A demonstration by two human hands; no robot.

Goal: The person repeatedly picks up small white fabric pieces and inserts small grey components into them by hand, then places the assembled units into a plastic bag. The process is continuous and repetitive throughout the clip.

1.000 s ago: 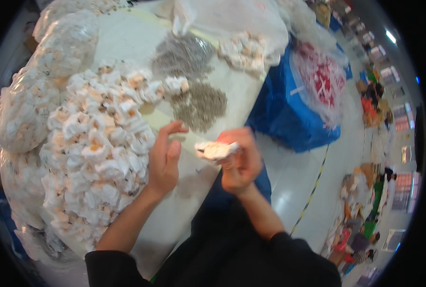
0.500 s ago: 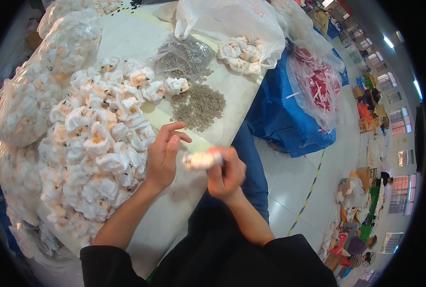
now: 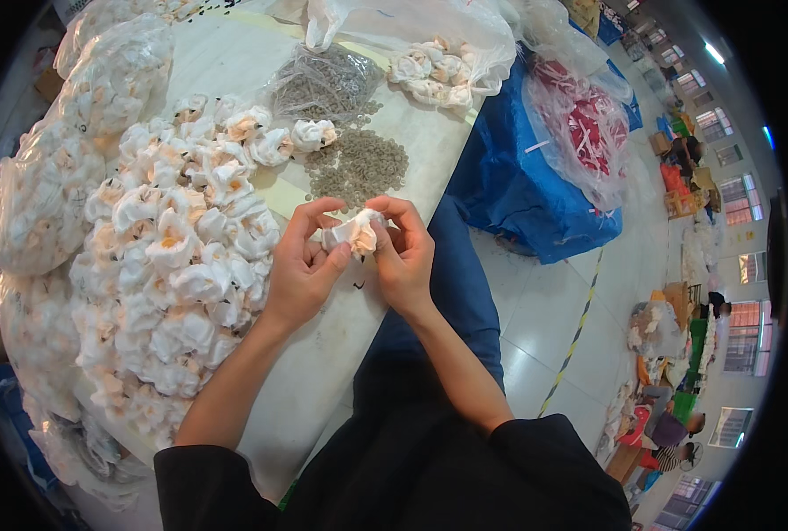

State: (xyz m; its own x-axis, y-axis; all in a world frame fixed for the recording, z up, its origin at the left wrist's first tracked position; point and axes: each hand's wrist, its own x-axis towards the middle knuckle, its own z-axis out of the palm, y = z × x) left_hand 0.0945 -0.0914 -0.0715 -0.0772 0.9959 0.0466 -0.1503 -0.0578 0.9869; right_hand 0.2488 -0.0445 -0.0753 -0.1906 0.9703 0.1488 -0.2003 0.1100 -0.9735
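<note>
Between my two hands is a white artificial flower (image 3: 359, 232) with a peach tint, raised over the table's near edge. My left hand (image 3: 303, 270) pinches it from one side with thumb and fingers. On the other side my right hand (image 3: 404, 258) grips it, fingers curled. A small dark bit shows just below the flower. Beyond my hands lies a spread of small grey round pieces (image 3: 357, 168). To the left of my left hand rises a big heap of similar white flowers (image 3: 181, 257).
A clear bag of grey pieces (image 3: 325, 84) stands behind the loose ones. A plastic bag (image 3: 429, 26) holds more flowers (image 3: 434, 73) at the far side. Filled bags (image 3: 44, 203) line the left. A blue sack (image 3: 544, 199) with red-and-white material stands right of the table.
My right hand has moved left and slightly away from me with the flower, meeting my left hand. My left fingers have closed onto the flower.
</note>
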